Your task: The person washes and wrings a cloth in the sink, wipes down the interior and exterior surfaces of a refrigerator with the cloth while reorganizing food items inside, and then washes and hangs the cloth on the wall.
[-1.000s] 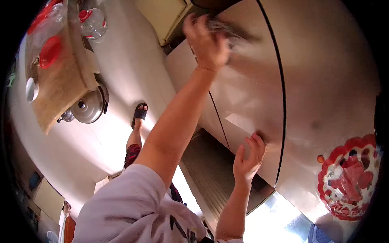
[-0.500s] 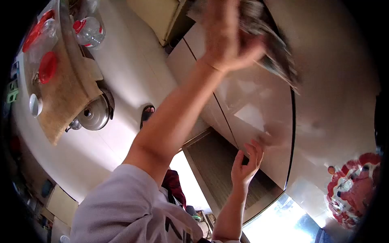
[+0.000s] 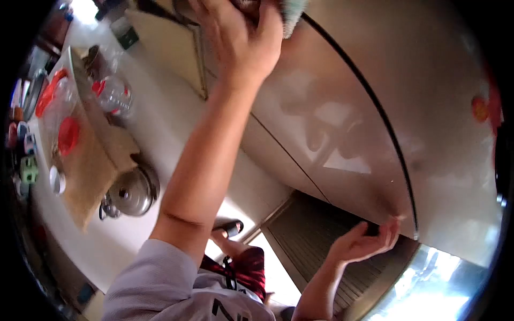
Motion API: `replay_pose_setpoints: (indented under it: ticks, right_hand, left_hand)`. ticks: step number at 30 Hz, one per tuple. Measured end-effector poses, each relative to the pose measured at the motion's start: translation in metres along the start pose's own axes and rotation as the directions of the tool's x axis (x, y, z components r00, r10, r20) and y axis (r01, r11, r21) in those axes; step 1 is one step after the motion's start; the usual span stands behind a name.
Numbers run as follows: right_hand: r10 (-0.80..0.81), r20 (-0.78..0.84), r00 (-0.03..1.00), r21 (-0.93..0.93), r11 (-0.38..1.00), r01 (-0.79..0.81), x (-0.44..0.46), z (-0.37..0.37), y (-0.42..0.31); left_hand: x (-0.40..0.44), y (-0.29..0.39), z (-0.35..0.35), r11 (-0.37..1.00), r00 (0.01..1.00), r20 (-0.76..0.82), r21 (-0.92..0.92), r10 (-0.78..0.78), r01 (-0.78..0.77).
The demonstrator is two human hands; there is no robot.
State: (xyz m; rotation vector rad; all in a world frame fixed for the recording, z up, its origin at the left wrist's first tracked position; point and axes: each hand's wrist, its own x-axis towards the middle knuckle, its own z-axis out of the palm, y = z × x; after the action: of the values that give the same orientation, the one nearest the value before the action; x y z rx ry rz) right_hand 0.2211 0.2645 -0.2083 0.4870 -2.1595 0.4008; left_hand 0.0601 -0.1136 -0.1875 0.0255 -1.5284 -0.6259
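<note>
My left hand [image 3: 238,40] reaches up to the top of the view, its fingers curled around a cloth [image 3: 293,16]. Only a pale greenish, fuzzy part of that cloth shows; the hand and the frame edge hide the rest. The cloth is against or close to a large glossy panel [image 3: 321,91] that reflects the room. My right hand [image 3: 367,243] is low on the right, fingers spread and holding nothing. Its fingertips are at the panel's lower part, apparently touching it, near a dark curved seam [image 3: 383,109].
At left a brown board [image 3: 91,184] carries a red lid [image 3: 68,136] and a white cup [image 3: 57,180]. Beside it are a clear plastic bottle [image 3: 115,95] and a metal kettle [image 3: 131,192]. A sandalled foot [image 3: 231,229] stands below. A dark ribbed surface [image 3: 316,241] lies under the panel.
My left hand has moved up and left with the cloth, much of which has left the view. My right hand has shifted right and down along the panel. The camera view has turned.
</note>
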Motion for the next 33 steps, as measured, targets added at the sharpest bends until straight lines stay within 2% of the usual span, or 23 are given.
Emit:
replay_pose_setpoints:
  ticks: [2,3,5,7,9,11,12,13,15,17,18,19,20,21,23,24,25,26,28,30,31,32,33]
  right_hand:
    - [0.006,-0.071,0.997,-0.116,0.993,-0.014,-0.014,0.008,0.017]
    - [0.015,-0.091,0.996,-0.085,0.996,-0.023,-0.022,0.020,0.023]
    - [0.019,-0.131,0.991,-0.166,0.985,-0.041,-0.038,0.036,0.018]
    - [-0.016,-0.222,0.975,-0.189,0.982,-0.027,-0.047,0.057,0.020]
    - [-0.009,-0.311,0.951,-0.139,0.990,-0.036,-0.073,0.068,0.032]
    - [0.005,-0.395,0.919,-0.117,0.992,-0.055,-0.100,0.075,0.042]
    - [0.060,-0.402,0.914,-0.139,0.982,-0.125,-0.114,0.079,0.044]
    - [0.115,-0.405,0.907,-0.157,0.969,-0.193,-0.132,0.080,0.043]
    - [0.201,-0.412,0.889,-0.183,0.937,-0.297,-0.160,0.089,0.047]
    - [0.226,-0.375,0.899,-0.157,0.940,-0.302,-0.177,0.098,0.050]
    - [0.239,-0.344,0.908,-0.143,0.942,-0.302,-0.181,0.103,0.053]
    - [0.282,-0.307,0.909,-0.043,0.950,-0.310,-0.185,0.107,0.053]
    - [0.293,-0.313,0.903,-0.049,0.945,-0.324,-0.187,0.111,0.051]
    - [0.303,-0.321,0.897,-0.054,0.940,-0.337,-0.184,0.116,0.049]
    - [0.329,-0.327,0.886,-0.051,0.930,-0.365,-0.178,0.112,0.043]
    - [0.316,-0.306,0.898,-0.069,0.933,-0.353,-0.179,0.108,0.045]
    - [0.302,-0.285,0.910,-0.087,0.937,-0.338,-0.182,0.105,0.048]
    - [0.286,-0.268,0.920,-0.104,0.941,-0.323,-0.184,0.103,0.051]
    - [0.281,-0.250,0.927,-0.077,0.948,-0.308,-0.187,0.102,0.055]
    - [0.289,-0.242,0.926,-0.067,0.947,-0.313,-0.191,0.100,0.056]
    - [0.298,-0.244,0.923,-0.064,0.944,-0.322,-0.192,0.102,0.054]
    - [0.308,-0.252,0.918,-0.060,0.941,-0.332,-0.190,0.103,0.054]
    - [0.342,-0.248,0.906,-0.047,0.930,-0.364,-0.189,0.102,0.049]
  left_hand:
    - [-0.034,-0.004,0.014,0.996,0.996,-0.028,-0.004,0.084,-0.084]
    - [-0.056,-0.003,0.019,0.993,0.993,-0.024,-0.027,0.112,-0.112]
    - [-0.133,0.018,0.000,0.988,0.996,0.089,-0.153,0.023,-0.009]
    - [-0.239,0.026,-0.020,0.993,0.953,0.285,-0.017,-0.103,0.113]
    - [-0.332,0.032,-0.035,0.992,0.899,0.418,0.060,-0.129,0.114]
    - [-0.333,0.034,-0.031,0.998,0.913,0.404,-0.018,-0.053,0.066]
    - [-0.327,0.035,-0.029,0.998,0.919,0.393,-0.057,-0.014,0.039]
    - [-0.300,0.027,-0.025,0.996,0.947,0.317,-0.080,0.050,-0.026]
    - [-0.212,-0.003,-0.008,0.987,0.978,0.157,-0.105,0.140,-0.124]
    - [-0.117,-0.019,0.001,0.957,0.968,0.060,-0.173,0.246,-0.232]
    - [-0.091,-0.022,0.006,0.941,0.948,-0.001,-0.120,0.317,-0.315]
    - [-0.091,-0.013,0.011,0.948,0.952,-0.040,-0.077,0.305,-0.307]
    - [-0.094,0.004,0.019,0.955,0.954,-0.075,-0.035,0.291,-0.294]
    - [-0.119,0.023,0.020,0.955,0.956,0.005,-0.056,0.293,-0.292]
    - [-0.196,0.084,0.010,0.905,0.908,0.064,-0.139,0.414,-0.403]
    - [-0.254,0.096,0.003,0.899,0.840,0.322,-0.134,0.437,-0.417]
    - [-0.307,0.098,-0.004,0.776,0.676,0.396,-0.193,0.621,-0.600]
    - [-0.346,0.086,-0.006,0.637,0.531,0.389,-0.227,0.753,-0.737]
    - [-0.355,0.074,-0.007,0.509,0.390,0.389,-0.275,0.835,-0.816]
    - [-0.299,0.060,-0.013,0.586,0.442,0.425,-0.310,0.790,-0.749]
    - [-0.269,0.058,-0.012,0.773,0.655,0.426,-0.210,0.623,-0.599]
    - [-0.223,0.061,-0.013,0.828,0.735,0.416,-0.089,0.536,-0.554]
    - [-0.175,0.064,0.000,0.861,0.852,0.157,-0.203,0.499,-0.467]
